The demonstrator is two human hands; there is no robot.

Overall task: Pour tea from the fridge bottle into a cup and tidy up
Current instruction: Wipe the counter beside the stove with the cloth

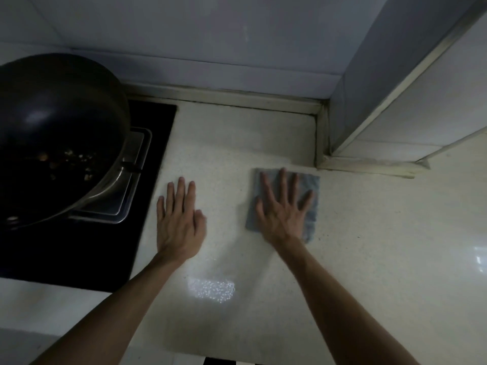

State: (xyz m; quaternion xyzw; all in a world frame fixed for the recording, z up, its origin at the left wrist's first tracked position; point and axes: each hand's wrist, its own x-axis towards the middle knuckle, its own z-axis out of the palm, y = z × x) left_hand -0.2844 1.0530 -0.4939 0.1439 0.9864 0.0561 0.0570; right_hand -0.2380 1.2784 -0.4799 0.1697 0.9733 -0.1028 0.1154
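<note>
Right hand (283,214): palm down, flat on top of the cloth (308,180), so it's pressing on it rather than grabbing it.
Right fingers (283,180): straight and spread wide, totally released, nothing curled round the fabric. The tips reach almost to the cloth's far edge.
Cloth: a blue-grey rag lying flat on the surface (369,246), pretty much square. It's under the right palm and fingers, with a strip showing past the little finger on the right and a bit past the thumb on the left. Its far right corner sits just beside the foot of the tiled column (369,75).
Left hand (179,222): also palm down on the bare surface, well apart from the cloth and not touching it.
Left fingers (181,188): straight and close together, relaxed, holding nothing. The thumb side looks a bit blurry.
Gap: a stretch of bare pale speckled surface runs between the two hands.
Hob (79,254): black glass, right next to the left hand's outer edge.
Wok (58,127): big and dark, sitting on the hob at far left, with some bits of food in it that are too dim to make out.
Wall (210,35): pale tiles behind the surface.
Light: it's dim overall, with one bright sparkly patch (210,288) on the surface between the forearms.
</note>
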